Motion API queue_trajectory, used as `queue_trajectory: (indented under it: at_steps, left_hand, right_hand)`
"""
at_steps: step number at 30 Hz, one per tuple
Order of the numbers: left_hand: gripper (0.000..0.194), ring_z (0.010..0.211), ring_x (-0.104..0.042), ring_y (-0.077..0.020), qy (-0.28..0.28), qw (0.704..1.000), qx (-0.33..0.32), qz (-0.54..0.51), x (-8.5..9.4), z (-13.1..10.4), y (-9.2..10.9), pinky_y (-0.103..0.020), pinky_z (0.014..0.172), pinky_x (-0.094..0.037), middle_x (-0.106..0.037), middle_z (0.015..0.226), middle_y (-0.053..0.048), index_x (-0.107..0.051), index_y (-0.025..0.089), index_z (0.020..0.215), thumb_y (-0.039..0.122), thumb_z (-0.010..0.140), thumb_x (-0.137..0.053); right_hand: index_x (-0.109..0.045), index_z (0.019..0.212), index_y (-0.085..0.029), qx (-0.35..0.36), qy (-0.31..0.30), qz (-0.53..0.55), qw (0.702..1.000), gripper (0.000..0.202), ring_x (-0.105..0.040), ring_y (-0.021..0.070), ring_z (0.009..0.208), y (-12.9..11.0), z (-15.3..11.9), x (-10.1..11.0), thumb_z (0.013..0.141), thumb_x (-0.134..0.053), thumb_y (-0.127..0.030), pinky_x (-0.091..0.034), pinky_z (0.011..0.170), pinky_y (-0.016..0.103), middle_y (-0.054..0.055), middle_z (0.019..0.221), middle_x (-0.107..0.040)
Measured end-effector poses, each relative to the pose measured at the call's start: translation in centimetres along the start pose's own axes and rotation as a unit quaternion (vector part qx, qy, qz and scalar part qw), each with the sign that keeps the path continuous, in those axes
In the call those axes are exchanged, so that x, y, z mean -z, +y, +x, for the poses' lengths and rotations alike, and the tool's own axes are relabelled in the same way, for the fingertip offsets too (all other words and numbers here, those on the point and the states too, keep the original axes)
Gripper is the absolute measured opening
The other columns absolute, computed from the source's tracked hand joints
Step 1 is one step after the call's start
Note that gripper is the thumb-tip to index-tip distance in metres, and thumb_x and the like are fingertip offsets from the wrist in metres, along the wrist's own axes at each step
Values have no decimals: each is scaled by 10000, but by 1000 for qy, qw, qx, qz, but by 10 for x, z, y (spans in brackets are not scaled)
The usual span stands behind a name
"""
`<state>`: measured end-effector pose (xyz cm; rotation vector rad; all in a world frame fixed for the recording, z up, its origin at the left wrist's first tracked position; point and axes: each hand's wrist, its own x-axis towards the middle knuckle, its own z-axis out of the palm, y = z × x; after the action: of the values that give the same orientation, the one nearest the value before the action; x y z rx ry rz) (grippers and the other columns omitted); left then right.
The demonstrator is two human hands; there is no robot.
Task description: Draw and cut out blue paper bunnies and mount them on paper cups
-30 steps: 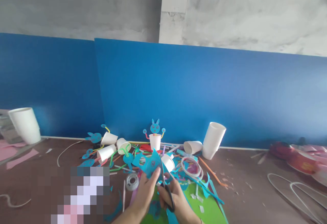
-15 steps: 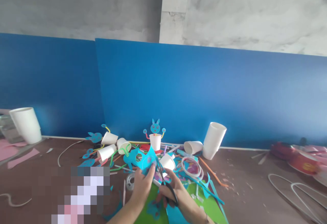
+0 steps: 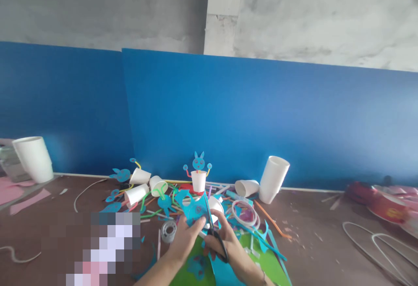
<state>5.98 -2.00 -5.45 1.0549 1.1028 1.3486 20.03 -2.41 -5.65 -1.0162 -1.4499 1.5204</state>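
Observation:
My left hand (image 3: 185, 239) pinches a sheet of blue paper (image 3: 194, 211) that has a hole cut in it and a small drawing on it. In my right hand (image 3: 225, 240) is a pair of scissors (image 3: 212, 227) with black handles, its blades at the right edge of the paper. Whether the blades are parted is hard to make out. Below both hands lies a green sheet (image 3: 192, 273) with blue paper on top. A roll of clear tape (image 3: 169, 231) is beside my left wrist.
A paper-cup rabbit figure (image 3: 198, 180) stands against the blue partition (image 3: 261, 116). Cup stacks rise at left (image 3: 34, 159) and right (image 3: 273, 179). Tipped cups (image 3: 136, 194), straws and scraps crowd the middle. A coil of white tubing (image 3: 244, 214) lies right, a pale cord (image 3: 375, 242) farther right.
The blue paper has turned and shifted slightly right in my left hand. The scissors stand a little more upright, and my right index finger has moved up beside the blades.

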Motion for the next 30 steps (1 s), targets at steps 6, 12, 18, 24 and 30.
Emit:
queue_trajectory:
  at_steps: [6, 12, 18, 24, 30]
  left_hand:
    - [310, 839, -659, -271, -3, 998, 15, -56, 1, 0, -8, -345, 780, -506, -729, 823, -56, -680, 156, 864, 384, 656, -708]
    - [348, 940, -649, -305, -6, 997, 28, -71, 1, 1, -8, -372, 834, -489, -736, 924, -77, -678, 151, 924, 372, 657, -713]
    - [369, 964, -644, -321, -6, 996, 27, -80, 0, 1, -6, -382, 841, -489, -740, 917, -86, -687, 152, 910, 382, 627, -742]
    - [393, 942, -651, -302, -11, 995, 30, -97, 1, 1, -5, -389, 867, -479, -739, 913, -75, -684, 164, 926, 387, 612, -759]
    - [435, 948, -656, -318, -23, 990, 52, -131, 1, -1, -2, -395, 842, -484, -734, 925, -109, -653, 138, 961, 369, 612, -769]
  right_hand:
    - [-382, 1257, -198, 14, 4, 8, 1000, 734, -478, 103, 441, 0, -2, -2, 667, -701, -497, -294, 414, 188, -61, 514, -575]
    - [-387, 1269, -196, 19, 5, 9, 1000, 731, -449, 97, 440, 0, 0, -3, 683, -691, -509, -310, 437, 202, -73, 504, -545]
    - [-432, 1225, -188, 32, 14, -4, 999, 657, -398, 88, 415, 0, -1, -3, 710, -671, -518, -302, 437, 208, -98, 452, -472]
    - [-433, 1217, -173, 36, 13, -7, 999, 640, -363, 79, 392, -2, -3, -5, 727, -657, -517, -275, 413, 198, -112, 435, -434]
    - [-429, 1213, -168, 35, 20, -5, 999, 634, -351, 75, 378, 0, -3, -5, 731, -659, -507, -261, 395, 188, -118, 420, -423]
